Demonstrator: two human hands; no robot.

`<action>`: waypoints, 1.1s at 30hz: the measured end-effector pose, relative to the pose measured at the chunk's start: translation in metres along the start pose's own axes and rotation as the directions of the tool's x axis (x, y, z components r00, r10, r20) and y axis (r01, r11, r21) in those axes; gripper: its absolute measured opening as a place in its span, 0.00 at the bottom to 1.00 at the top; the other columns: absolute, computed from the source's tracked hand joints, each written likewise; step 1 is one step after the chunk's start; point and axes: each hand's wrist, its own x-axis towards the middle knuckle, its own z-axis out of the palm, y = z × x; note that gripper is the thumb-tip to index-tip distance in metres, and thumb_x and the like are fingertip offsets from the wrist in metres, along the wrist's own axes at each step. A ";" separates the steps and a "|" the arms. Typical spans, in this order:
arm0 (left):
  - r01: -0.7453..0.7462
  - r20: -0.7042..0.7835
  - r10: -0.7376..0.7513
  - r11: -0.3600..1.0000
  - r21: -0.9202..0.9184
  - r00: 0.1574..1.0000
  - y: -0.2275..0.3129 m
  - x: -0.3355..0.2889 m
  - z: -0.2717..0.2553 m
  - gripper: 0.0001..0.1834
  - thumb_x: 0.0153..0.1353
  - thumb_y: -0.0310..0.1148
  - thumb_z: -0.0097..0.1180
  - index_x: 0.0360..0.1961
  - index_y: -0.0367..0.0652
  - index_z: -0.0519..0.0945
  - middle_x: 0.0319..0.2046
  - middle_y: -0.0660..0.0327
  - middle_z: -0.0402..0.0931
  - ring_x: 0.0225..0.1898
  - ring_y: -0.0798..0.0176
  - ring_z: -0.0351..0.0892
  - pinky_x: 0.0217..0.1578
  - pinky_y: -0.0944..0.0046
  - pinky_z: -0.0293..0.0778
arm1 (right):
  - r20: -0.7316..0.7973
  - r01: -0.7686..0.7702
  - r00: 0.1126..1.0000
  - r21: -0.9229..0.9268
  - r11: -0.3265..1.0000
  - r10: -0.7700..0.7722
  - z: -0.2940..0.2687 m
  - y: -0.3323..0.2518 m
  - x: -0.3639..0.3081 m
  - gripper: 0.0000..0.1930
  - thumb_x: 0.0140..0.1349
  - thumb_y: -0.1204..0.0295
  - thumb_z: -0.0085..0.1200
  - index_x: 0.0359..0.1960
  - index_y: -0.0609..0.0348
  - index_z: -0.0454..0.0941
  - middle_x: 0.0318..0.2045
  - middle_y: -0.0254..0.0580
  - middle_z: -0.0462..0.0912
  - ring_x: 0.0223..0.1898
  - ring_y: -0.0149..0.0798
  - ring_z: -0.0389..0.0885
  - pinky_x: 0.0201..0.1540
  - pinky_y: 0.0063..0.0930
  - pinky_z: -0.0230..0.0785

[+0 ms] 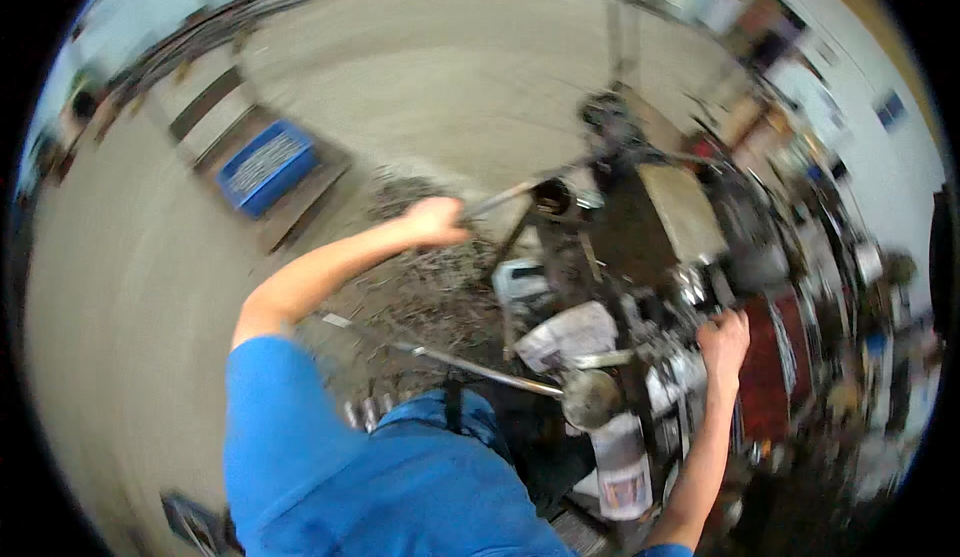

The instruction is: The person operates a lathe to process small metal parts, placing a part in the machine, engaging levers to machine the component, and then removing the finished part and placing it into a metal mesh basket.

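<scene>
"What is the left hand doing?"

"The left hand is just above the middle of the frame, its fingers curled around the near end of a grey bar."

"Where does that bar run?"

"Up and to the right from the fist, toward the dark machine right of centre."

"And the right hand?"

"The right hand is at centre right, by the machine's metal parts and just left of a dark red panel. Its fingers look bent — but it's blurred, and I cannot tell whether they pinch anything."

"What lies between the hands and the body?"

"A crumpled pale cloth or paper near the centre, and below it a shiny rod slanting down to a round metal piece. A whitish container shows at lower centre-right."

"Anything further off?"

"Dark scraps litter the floor below the left hand — and at upper left, a blue crate sits on a low trolley."
</scene>
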 end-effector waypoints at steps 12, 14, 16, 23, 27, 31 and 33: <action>-0.051 0.064 0.100 0.844 -0.533 0.993 0.003 0.059 0.011 0.13 0.53 0.35 0.57 0.24 0.33 0.75 0.13 0.60 0.73 0.14 0.67 0.74 0.17 0.66 0.69 | 0.007 -0.520 0.850 -0.157 0.840 0.527 -0.113 0.060 -0.087 0.32 0.34 0.70 0.55 0.51 0.55 0.73 0.58 0.56 0.63 0.52 0.55 0.67 0.54 0.40 0.64; -0.087 0.118 0.175 0.843 -0.532 0.977 0.010 0.069 0.010 0.13 0.53 0.36 0.58 0.24 0.34 0.75 0.14 0.61 0.73 0.16 0.67 0.74 0.19 0.67 0.70 | -0.008 -0.627 0.779 -0.054 0.777 0.627 -0.127 0.055 -0.145 0.26 0.32 0.71 0.53 0.41 0.65 0.78 0.58 0.53 0.65 0.53 0.53 0.67 0.56 0.37 0.62; -0.049 0.194 0.123 0.936 -0.349 0.973 0.007 0.084 0.004 0.13 0.54 0.35 0.58 0.28 0.33 0.75 0.18 0.60 0.74 0.20 0.67 0.75 0.22 0.67 0.72 | 0.034 -0.756 0.650 -0.068 0.651 0.759 -0.147 0.043 -0.211 0.25 0.34 0.74 0.52 0.41 0.66 0.78 0.59 0.48 0.65 0.53 0.49 0.69 0.56 0.36 0.62; 0.169 0.370 0.135 0.713 -0.681 0.919 -0.066 0.115 -0.019 0.20 0.59 0.39 0.56 0.46 0.34 0.73 0.25 0.62 0.72 0.28 0.66 0.73 0.32 0.62 0.73 | 0.253 -0.970 -0.037 -0.241 0.026 0.967 -0.199 -0.030 -0.429 0.24 0.36 0.69 0.52 0.39 0.65 0.78 0.41 0.52 0.79 0.43 0.51 0.77 0.48 0.33 0.69; 0.164 0.413 0.138 0.770 -0.616 0.900 -0.064 0.134 0.000 0.20 0.59 0.41 0.55 0.47 0.39 0.73 0.25 0.62 0.73 0.29 0.67 0.73 0.33 0.64 0.74 | 0.089 -0.941 -0.189 -0.301 -0.154 0.978 -0.174 -0.128 -0.576 0.20 0.38 0.69 0.51 0.37 0.61 0.80 0.36 0.54 0.80 0.41 0.52 0.78 0.47 0.35 0.70; 0.174 0.429 0.145 0.765 -0.620 0.892 -0.030 0.117 0.007 0.20 0.59 0.42 0.56 0.47 0.41 0.74 0.25 0.62 0.74 0.29 0.68 0.73 0.35 0.65 0.74 | 0.242 -0.803 -0.503 -0.486 -0.345 0.830 -0.158 -0.206 -0.621 0.17 0.41 0.68 0.51 0.34 0.61 0.80 0.35 0.59 0.79 0.41 0.50 0.78 0.48 0.35 0.70; 0.177 0.440 0.154 0.763 -0.622 0.885 -0.032 0.110 0.007 0.20 0.59 0.43 0.56 0.47 0.42 0.74 0.25 0.62 0.74 0.29 0.68 0.74 0.36 0.66 0.74 | 0.265 -0.742 -0.576 -0.566 -0.358 0.773 -0.148 -0.222 -0.634 0.16 0.43 0.68 0.50 0.33 0.61 0.80 0.35 0.59 0.79 0.42 0.49 0.78 0.48 0.35 0.70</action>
